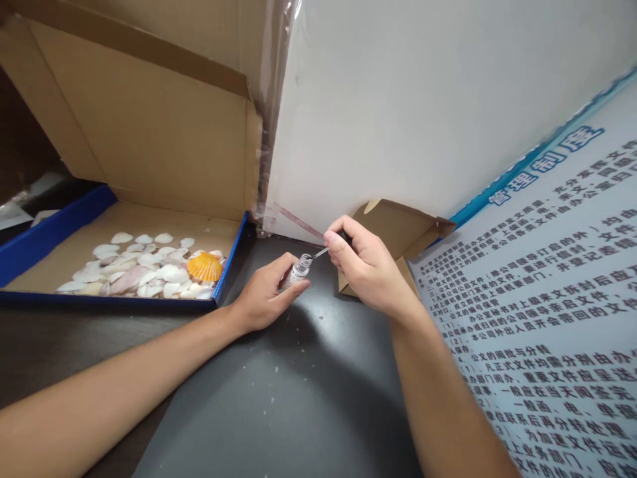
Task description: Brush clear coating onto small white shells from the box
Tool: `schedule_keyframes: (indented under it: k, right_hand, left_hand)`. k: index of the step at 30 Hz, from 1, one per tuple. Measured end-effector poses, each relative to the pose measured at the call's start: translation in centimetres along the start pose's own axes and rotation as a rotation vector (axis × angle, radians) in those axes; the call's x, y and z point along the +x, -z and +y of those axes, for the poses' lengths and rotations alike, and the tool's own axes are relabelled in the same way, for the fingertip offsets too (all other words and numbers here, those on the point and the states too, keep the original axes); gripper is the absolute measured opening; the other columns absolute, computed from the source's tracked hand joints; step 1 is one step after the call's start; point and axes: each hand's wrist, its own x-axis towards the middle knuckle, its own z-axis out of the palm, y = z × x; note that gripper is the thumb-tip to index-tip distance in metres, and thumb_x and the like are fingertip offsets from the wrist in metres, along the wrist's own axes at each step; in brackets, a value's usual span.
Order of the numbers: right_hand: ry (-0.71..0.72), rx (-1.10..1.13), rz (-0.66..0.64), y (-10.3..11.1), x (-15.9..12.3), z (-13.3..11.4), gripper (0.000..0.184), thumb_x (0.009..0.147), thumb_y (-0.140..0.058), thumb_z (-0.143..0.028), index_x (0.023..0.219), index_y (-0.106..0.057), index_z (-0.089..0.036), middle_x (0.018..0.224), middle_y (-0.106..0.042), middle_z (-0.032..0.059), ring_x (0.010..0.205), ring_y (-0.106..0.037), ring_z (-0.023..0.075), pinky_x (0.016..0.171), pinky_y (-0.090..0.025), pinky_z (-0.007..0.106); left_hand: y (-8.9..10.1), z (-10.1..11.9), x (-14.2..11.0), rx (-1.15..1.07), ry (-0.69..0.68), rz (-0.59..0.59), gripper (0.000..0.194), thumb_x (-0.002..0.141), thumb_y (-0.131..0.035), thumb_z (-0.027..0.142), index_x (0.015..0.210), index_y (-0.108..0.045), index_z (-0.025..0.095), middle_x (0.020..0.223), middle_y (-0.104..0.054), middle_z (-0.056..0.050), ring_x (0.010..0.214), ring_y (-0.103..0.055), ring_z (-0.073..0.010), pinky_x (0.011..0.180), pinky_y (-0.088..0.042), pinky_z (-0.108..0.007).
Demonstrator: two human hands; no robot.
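My left hand [271, 292] is closed around a small clear bottle [300, 267] with a white label, its open mouth tilted toward the right. In my right hand [365, 262], a dark-capped applicator brush [321, 253] is pinched between thumb and fingers. The thin stem of the brush points down to the left, its tip at the bottle's mouth. Whether the tip is inside the neck or just at the rim, I cannot tell. The cap is mostly hidden by my fingers.
On the left, an open blue-edged cardboard box [149, 209] holds several pale shells [149, 265] and an orange scallop shell [205, 267]. A smaller cardboard box [393, 229] stands behind my right hand. White specks dot the dark grey mat [279, 411]. A printed board [537, 285] borders the right side.
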Motion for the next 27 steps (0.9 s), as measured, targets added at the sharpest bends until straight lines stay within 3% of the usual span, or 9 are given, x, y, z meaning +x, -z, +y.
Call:
schedule_keyframes:
  k: [18,27]
  right_hand:
    - [0.073,-0.056,-0.125,0.11,-0.3,-0.81,0.021,0.102,-0.042,-0.028,0.082,-0.045,-0.021,0.067,-0.047,-0.0052,0.059,-0.042,0.0096,0.058,-0.034,0.024]
    - [0.119,-0.108,-0.084,-0.56,-0.11,-0.85,0.019,0.101,-0.043,-0.028,0.083,-0.046,-0.021,0.065,-0.045,-0.0058,0.057,-0.041,0.01,0.057,-0.031,0.026]
  left_hand:
    - [0.2,0.5,-0.08,-0.012,0.02,-0.019,0.025,0.094,-0.049,0.044,0.085,-0.042,0.022,0.067,-0.041,0.007,0.06,-0.038,-0.0124,0.058,-0.03,-0.026]
    - [0.23,0.5,0.18,-0.012,0.031,-0.01,0.029,0.094,-0.05,0.047,0.082,-0.043,0.021,0.065,-0.039,0.007,0.059,-0.037,-0.012,0.058,-0.029,-0.026]
